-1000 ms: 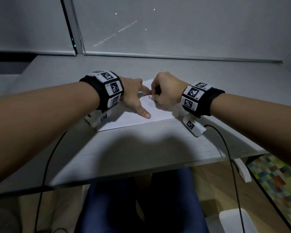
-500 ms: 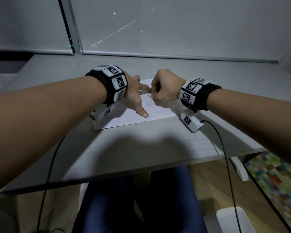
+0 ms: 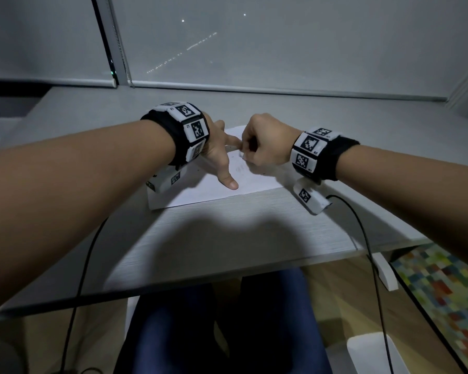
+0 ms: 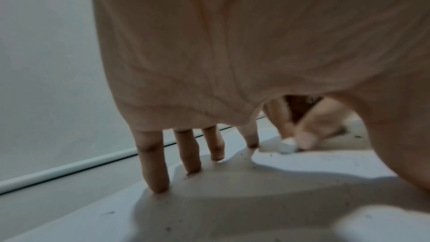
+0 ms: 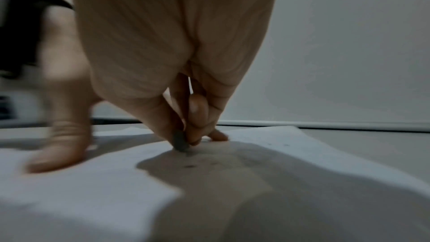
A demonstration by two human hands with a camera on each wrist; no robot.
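A white sheet of paper (image 3: 200,191) lies flat on the grey desk (image 3: 241,238). My left hand (image 3: 222,157) is spread on it, straight fingers (image 4: 154,168) and thumb pressing the sheet down. My right hand (image 3: 262,147) is curled just to its right and pinches a small white eraser (image 4: 287,145) whose tip touches the paper (image 5: 302,154). In the right wrist view the eraser (image 5: 179,142) looks dark, held between thumb and fingertips. Dark crumbs are scattered on the paper (image 4: 302,163) around both hands.
A window with lowered blinds (image 3: 281,44) runs along the desk's far edge. Black cables (image 3: 362,238) hang from both wrist cameras over the desk's near edge. Below are my blue-clad legs (image 3: 214,319), a colourful rug (image 3: 449,292) and a white bin (image 3: 373,354).
Both hands stay on the paper. The right hand with the eraser has shifted slightly over the same spot, and the view has drifted a little.
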